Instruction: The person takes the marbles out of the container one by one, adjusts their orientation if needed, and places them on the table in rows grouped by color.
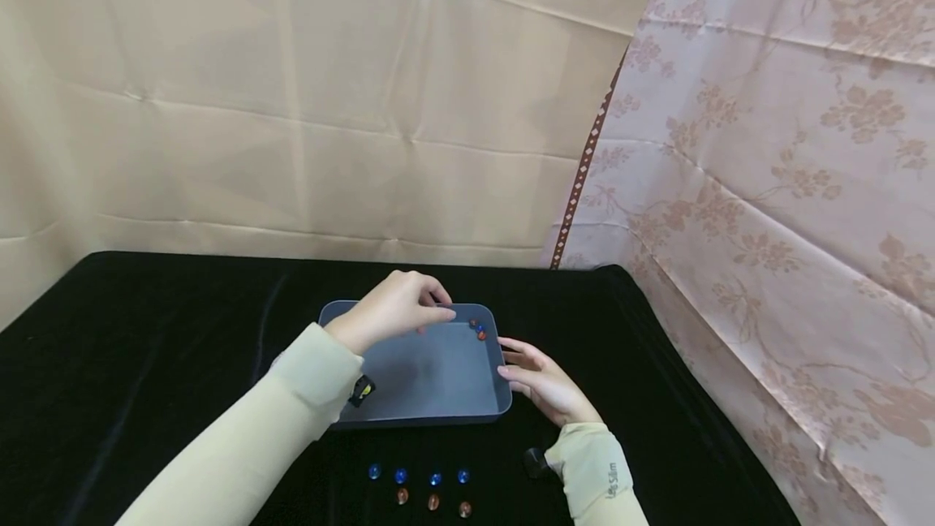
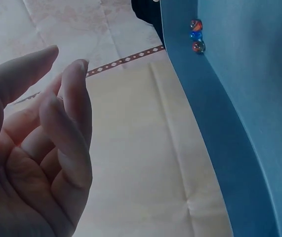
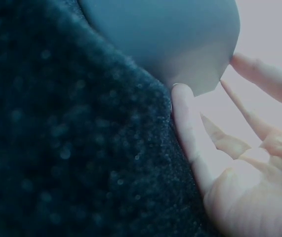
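Note:
My left hand (image 1: 398, 308) hovers over the far left part of a grey-blue rectangular tray (image 1: 431, 412). Its fingers (image 2: 74, 98) are loosely bent, the thumb stands apart from them, and nothing shows between them. At the tray's right end, my right hand (image 1: 544, 384) touches the outer wall with spread fingertips (image 3: 182, 96). Three glass marbles sit in a short line inside the tray's far right corner: an orange-streaked marble (image 1: 481, 336), a blue marble (image 1: 480, 329) between, and another reddish marble (image 2: 195, 24).
On the black cloth (image 1: 183, 372) in front of the tray lie several blue marbles (image 1: 435, 479) in a row. Nearer, three amber marbles (image 1: 433, 502) form a second row. A cream curtain (image 1: 329, 104) hangs behind, and a floral curtain (image 1: 789, 185) at right.

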The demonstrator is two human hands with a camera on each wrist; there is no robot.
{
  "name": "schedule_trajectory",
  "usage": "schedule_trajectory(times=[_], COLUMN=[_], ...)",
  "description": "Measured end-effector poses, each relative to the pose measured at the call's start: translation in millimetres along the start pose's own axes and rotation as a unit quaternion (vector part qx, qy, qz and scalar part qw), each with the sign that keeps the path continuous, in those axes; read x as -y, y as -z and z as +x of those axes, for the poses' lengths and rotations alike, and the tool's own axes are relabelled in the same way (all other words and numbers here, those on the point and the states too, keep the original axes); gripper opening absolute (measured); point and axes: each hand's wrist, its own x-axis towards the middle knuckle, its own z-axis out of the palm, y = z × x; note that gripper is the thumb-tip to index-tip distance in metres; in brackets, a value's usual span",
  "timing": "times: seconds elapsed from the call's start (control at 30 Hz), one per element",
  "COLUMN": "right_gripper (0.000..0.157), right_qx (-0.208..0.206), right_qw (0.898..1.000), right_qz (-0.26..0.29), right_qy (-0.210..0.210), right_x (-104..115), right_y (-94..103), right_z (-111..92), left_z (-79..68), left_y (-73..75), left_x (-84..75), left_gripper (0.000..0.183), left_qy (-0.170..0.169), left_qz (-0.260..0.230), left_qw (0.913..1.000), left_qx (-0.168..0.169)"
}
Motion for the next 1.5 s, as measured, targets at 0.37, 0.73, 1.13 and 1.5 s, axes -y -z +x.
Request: schedule_trajectory(times=[0.37, 0.73, 1.13, 1.5], right_gripper=[0.059, 0.061, 0.064, 0.065], right_qx=[-0.002, 0.0, 0.007, 0.018], right_qw=[1.0, 1.0, 1.0, 1.0], right_qz=[0.002, 0.012, 0.01, 0.004], right_qy=[0.002, -0.006, 0.003, 0.009], right_x=[-3.7, -2.8, -0.1, 0.2], right_y=[0.8, 3.4, 6.0, 5.6], right_z=[-1.6, -3.1, -3.5, -0.2], left_z=[18.2, 34.1, 53.4, 65.6], left_y=[-18.7, -36.9, -59.0, -72.8], left_x=[15.0, 23.5, 20.9, 24.0], left_gripper=[0.031, 0.028, 0.02, 0.024], left_qy=[0.021, 0.036, 0.021, 0.033], left_qz=[-0.021, -0.027, 0.006, 0.035], left_qw=[0.9994, 0.9985, 0.999, 0.9987], left_qx=[-0.017, -0.031, -0.04, -0.018])
